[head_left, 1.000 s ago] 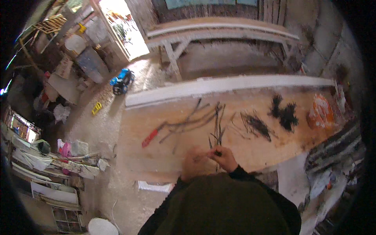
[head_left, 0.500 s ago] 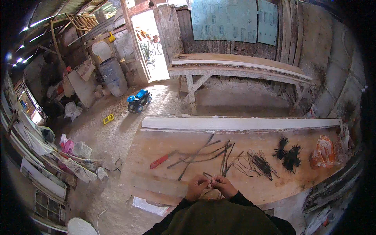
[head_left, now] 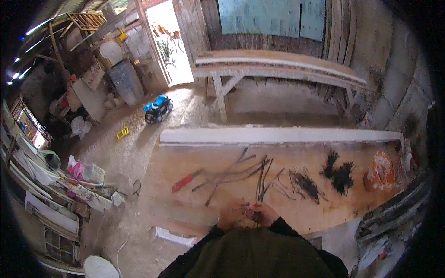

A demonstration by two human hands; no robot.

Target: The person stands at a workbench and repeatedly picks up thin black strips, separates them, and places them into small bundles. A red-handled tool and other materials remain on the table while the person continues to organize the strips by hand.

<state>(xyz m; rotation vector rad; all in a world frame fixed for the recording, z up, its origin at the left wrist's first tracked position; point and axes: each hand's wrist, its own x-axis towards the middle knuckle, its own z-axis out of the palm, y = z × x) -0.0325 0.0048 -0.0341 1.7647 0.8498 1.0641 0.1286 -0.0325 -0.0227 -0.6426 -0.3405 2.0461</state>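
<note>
My left hand (head_left: 232, 214) and my right hand (head_left: 263, 214) meet at the near edge of a wooden table (head_left: 157, 204), close to my body. Both are closed, fingertips together in a pinch. Between them is a thin bent strip, now mostly hidden by the fingers and motion blur. Just beyond the hands lie several long, thin dark strips (head_left: 227, 176), crossing one another. At their left end is a red-handled tool (head_left: 182, 183), whose kind I cannot make out. To the right lies a loose bundle of thin dark wire (head_left: 306, 185), then black tangled clumps (head_left: 342, 178).
An orange, white-smeared thing (head_left: 382, 171) sits at the table's right end. A long white board (head_left: 278, 135) runs along the far edge. Beyond stands a wooden bench (head_left: 278, 70). On the floor at left are a blue toy truck (head_left: 158, 109) and a yellow piece (head_left: 122, 133).
The whole view has shifted, so the room sits slightly higher and further left. My hands have drawn closer together, and the bent strip that stuck up between them is now largely covered.
</note>
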